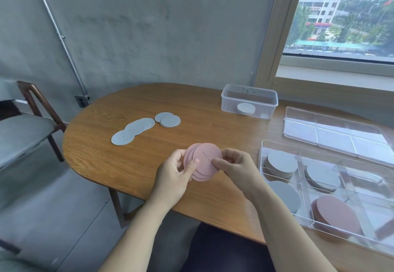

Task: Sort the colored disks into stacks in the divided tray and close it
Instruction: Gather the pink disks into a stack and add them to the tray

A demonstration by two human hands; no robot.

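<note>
Several pink disks [205, 161], fanned in a loose stack, are held above the worktop [170, 105] near its front edge. Left hand [177, 176] grips the stack's left side, thumb on the top face, fingers [181, 154] curled behind. Right hand [236, 165] pinches the right edge, its fingers [229, 154] clamped on the stack. Top disk carries small handwritten marks, not legible. Divided tray [261, 154] stands open to the right: three compartments hold grey stacks [281, 162], one holds a reddish-brown stack [339, 214]. Tray lid [332, 131] lies flat just behind it. Loose grey disks [138, 128] lie spread at the worktop's left centre. Clear container [234, 99] at the rear holds a white stack [246, 108].
</note>
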